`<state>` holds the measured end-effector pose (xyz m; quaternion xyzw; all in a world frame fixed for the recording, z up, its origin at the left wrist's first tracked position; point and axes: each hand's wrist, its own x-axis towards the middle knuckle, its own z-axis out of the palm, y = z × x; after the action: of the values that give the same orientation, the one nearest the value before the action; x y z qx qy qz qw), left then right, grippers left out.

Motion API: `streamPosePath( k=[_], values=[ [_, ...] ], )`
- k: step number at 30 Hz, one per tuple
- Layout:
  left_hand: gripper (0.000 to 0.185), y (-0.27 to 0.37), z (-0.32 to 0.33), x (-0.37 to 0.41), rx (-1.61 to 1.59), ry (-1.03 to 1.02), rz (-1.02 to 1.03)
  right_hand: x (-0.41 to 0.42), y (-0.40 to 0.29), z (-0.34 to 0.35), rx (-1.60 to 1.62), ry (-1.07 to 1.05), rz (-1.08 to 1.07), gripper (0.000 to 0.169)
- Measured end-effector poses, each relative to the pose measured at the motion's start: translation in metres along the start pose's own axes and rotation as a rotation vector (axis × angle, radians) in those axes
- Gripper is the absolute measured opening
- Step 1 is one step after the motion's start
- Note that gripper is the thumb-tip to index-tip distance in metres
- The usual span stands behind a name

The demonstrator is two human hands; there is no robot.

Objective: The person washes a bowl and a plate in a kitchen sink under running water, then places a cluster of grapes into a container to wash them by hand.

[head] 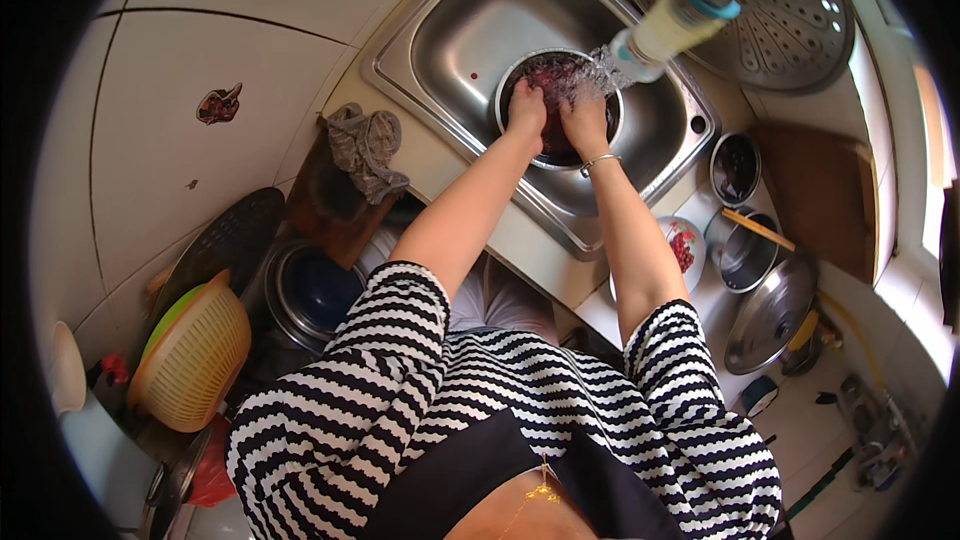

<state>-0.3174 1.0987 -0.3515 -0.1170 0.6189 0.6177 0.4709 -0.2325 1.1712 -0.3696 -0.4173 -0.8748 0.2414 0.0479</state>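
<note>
Both of my hands are in a round metal bowl (503, 109) that stands in the stainless steel sink (465, 22). Inside the bowl are water and dark reddish pieces (553, 136), too blurred to name. Water splashes from a faucet's filter nozzle (651, 41) into the bowl at its upper right. My left hand (528, 111) is at the bowl's left side, its fingertips partly under the water. At the right side is my right hand (586, 118), its fingers partly hidden by splashing water; a bangle (600, 163) circles that wrist. What either hand grips does not show.
A grey cloth (367, 146) lies at the counter's left edge. Right of the sink are a patterned plate (679, 255), a metal pot (742, 259) with a wooden stick across it, a metal lid (772, 315) and a small bowl (736, 169). A perforated steamer plate (787, 22) stands behind.
</note>
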Motion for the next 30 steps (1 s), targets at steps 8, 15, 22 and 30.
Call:
streamPosePath(
  k=[8, 15, 22, 30],
  values=[
    [0.035, 0.005, -0.026, 0.018, 0.201, -0.169, -0.001, -0.002, 0.006, -0.02, 0.864, -0.319, 0.366, 0.037],
    [0.028, 0.017, -0.03, 0.027, 0.475, -0.36, 0.191, 0.004, -0.004, -0.031, 0.982, -0.349, 0.208, 0.036],
    [0.023, 0.053, -0.028, 0.023, 0.54, -0.339, 0.104, 0.021, 0.017, -0.043, 0.357, -0.181, 0.028, 0.024],
    [0.029, 0.052, -0.039, 0.025, 0.806, -0.24, 0.431, 0.0, -0.001, -0.058, 0.122, -0.341, -0.205, 0.026]
  ],
)
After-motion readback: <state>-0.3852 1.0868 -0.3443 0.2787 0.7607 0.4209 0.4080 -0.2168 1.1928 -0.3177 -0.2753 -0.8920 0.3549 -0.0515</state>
